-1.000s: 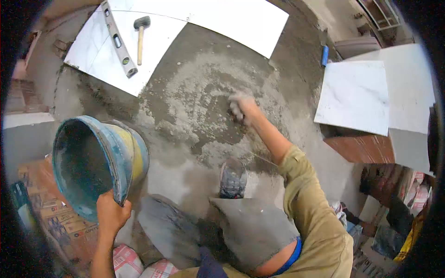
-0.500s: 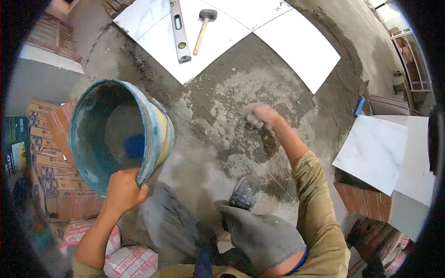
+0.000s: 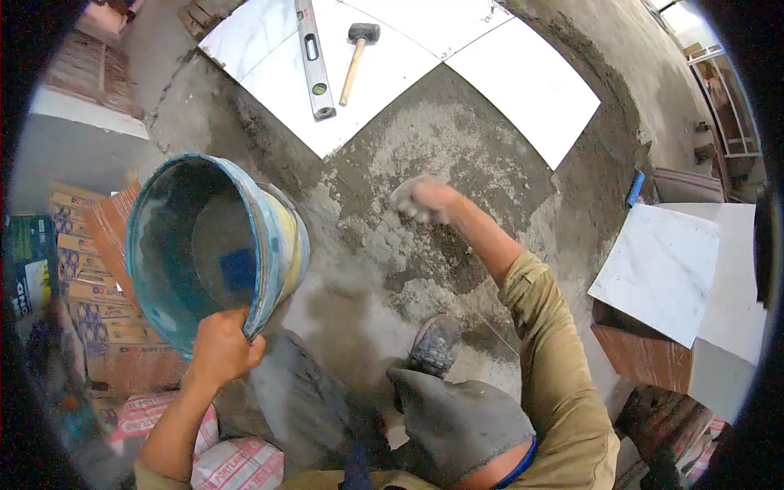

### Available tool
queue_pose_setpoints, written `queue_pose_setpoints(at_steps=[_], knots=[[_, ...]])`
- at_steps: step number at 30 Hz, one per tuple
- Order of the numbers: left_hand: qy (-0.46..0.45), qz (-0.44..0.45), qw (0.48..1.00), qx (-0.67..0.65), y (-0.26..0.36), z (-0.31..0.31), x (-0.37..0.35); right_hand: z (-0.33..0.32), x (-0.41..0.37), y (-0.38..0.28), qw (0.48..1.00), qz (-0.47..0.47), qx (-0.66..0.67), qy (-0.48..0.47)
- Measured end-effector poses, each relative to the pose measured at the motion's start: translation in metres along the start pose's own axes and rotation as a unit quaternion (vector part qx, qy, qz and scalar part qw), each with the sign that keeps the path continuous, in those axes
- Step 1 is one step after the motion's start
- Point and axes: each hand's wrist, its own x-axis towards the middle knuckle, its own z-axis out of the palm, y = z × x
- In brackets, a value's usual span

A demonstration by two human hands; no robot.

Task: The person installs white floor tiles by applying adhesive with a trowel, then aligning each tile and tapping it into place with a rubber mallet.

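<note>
My left hand (image 3: pixel 224 347) grips the near rim of a blue bucket (image 3: pixel 278 245), which is tilted so its mouth faces left. Grey material and a dark blue patch show inside the bucket. My right hand (image 3: pixel 425 200), coated in grey powder, hovers over the rough mortar bed (image 3: pixel 425 147). Its fingers are curled in and slightly blurred, so any contents are hidden. Pale powder lies scattered across the mortar around it. Beyond, a spirit level (image 3: pixel 314 65) and a rubber mallet (image 3: pixel 357 61) rest on white laid tiles (image 3: pixel 523 82).
Cardboard tile boxes (image 3: pixel 131 327) are stacked at left, with cement bags (image 3: pixel 237 464) below them. Loose marbled tiles (image 3: pixel 657 269) lean on a box at right, near a blue-handled tool (image 3: pixel 635 188). My shoe (image 3: pixel 434 343) stands at the mortar's near edge.
My right hand has swept left over the mortar, its fingers still curled. The bucket sits slightly lower in view, with my left hand still on its rim.
</note>
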Motion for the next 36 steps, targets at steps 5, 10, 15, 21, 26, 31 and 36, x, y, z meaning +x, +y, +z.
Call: queue_pose_setpoints(at_steps=[5, 10, 15, 21, 26, 31, 36], knots=[[-0.012, 0.008, 1.0, 0.014, -0.002, 0.003, 0.003, -0.008, 0.087, -0.01, 0.967, -0.203, 0.085, 0.126], [-0.017, 0.011, 1.0, 0.005, 0.002, -0.002, 0.0, -0.032, 0.056, -0.027, 0.76, -0.373, 0.416, 0.332], [0.0, 0.025, 1.0, 0.017, -0.001, 0.005, 0.0, -0.024, 0.008, -0.027, 0.998, -0.05, -0.018, 0.031], [-0.01, 0.05, 0.998, 0.043, 0.002, 0.006, 0.003, -0.086, 0.084, -0.044, 0.8, -0.349, 0.128, 0.471], [0.049, 0.078, 0.99, 0.108, -0.008, 0.015, -0.005, -0.102, -0.046, 0.005, 0.879, -0.277, 0.032, 0.386], [0.028, 0.068, 0.99, 0.122, -0.04, 0.033, -0.013, -0.118, -0.215, 0.13, 0.848, -0.092, -0.323, 0.41], [0.002, 0.023, 0.999, 0.037, -0.034, 0.023, 0.002, -0.064, -0.501, 0.319, 0.531, 0.032, -0.299, 0.792]])
